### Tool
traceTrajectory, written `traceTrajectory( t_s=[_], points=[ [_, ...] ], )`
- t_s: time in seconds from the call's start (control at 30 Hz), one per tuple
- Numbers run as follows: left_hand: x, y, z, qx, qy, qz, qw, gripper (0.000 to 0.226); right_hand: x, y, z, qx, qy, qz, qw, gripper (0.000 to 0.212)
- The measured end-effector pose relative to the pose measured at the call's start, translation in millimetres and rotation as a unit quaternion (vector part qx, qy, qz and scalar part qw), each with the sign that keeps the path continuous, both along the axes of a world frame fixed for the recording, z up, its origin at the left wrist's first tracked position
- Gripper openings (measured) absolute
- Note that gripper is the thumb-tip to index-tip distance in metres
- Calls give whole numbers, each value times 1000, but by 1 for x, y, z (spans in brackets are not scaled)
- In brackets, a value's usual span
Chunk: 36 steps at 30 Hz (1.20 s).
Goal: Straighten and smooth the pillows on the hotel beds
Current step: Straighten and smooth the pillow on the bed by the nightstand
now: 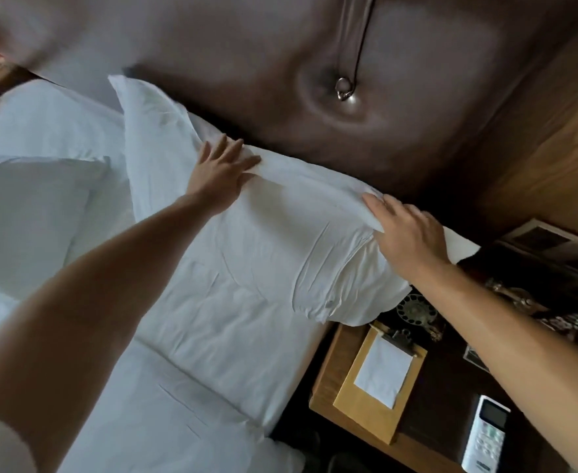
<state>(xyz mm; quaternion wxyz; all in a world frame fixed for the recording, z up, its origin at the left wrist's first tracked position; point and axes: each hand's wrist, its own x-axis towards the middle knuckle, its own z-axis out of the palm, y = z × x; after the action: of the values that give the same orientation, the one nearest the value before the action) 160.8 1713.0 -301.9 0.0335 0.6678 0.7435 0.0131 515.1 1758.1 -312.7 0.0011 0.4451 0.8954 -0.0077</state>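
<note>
- Left hand (224,169) lies flat with fingers spread, grip released, on the far edge of the white pillow (246,268).
- Right hand (408,233) presses the pillow's right end, fingers nearly straight, grip released.
- The pillow lies flat on the bed (178,421), against the padded headboard (314,63).
- Its right end overhangs the bedside surface (325,401), which holds a clipboard (379,380) and a remote control (485,435) with labels too small to read.
- To its left, a second pillow (151,131) leans upright.

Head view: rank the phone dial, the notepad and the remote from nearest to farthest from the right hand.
From the right hand:
1. Phone dial, just under the hand, beside the pillow.
2. Notepad, lower on the nightstand.
3. Remote, lowest, near the frame's bottom edge.
</note>
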Motion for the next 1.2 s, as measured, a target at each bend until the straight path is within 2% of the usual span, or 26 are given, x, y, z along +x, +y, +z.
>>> traceTrajectory(
  t_s=[0.17, 0.27, 0.37, 0.5, 0.57, 0.67, 0.7, 0.77, 0.9, 1.03, 1.2],
  points=[
    [-5, -8, -17, -2, -29, 15, 999, 56, 6, 1, -1, -33, 13, -20, 999, 65],
    [-5, -6, -11, -22, -51, 16, 998, 60, 15, 1, 13, -124, 47, -32, 991, 77],
    [12, -2, -1, -29, -119, -7, 992, 73, 37, 6, 24, -204, 70, -99, 971, 78],
    [26, 3, -9, -48, -122, -48, 990, 61, 60, 3, 30, -258, 44, -166, 951, 80],
    [26, 1, -15, -34, -110, -53, 992, 58, 58, -4, 29, -232, 77, -161, 956, 65],
    [22, -9, -23, 15, -92, -67, 993, 49, 44, -15, 22, -110, 118, -91, 983, 31],
    [21, -11, -25, 34, -80, -77, 993, 44, 39, -18, 22, -96, 126, -84, 984, 27],
    [17, -10, -25, 62, -51, -102, 992, 34, 31, -21, 25, -96, 137, -82, 982, 31],
    [-7, -12, -13, 116, -35, -140, 983, 26, 16, -34, 32, -19, 131, -43, 990, 26],
    [-35, -12, -2, 143, -12, -93, 985, 15, -18, -51, 38, -51, 105, -15, 993, 28],
    [-18, 10, 12, 194, -71, -24, 978, 21, -11, -19, 82, 1, 232, -71, 970, 29]
  ],
)
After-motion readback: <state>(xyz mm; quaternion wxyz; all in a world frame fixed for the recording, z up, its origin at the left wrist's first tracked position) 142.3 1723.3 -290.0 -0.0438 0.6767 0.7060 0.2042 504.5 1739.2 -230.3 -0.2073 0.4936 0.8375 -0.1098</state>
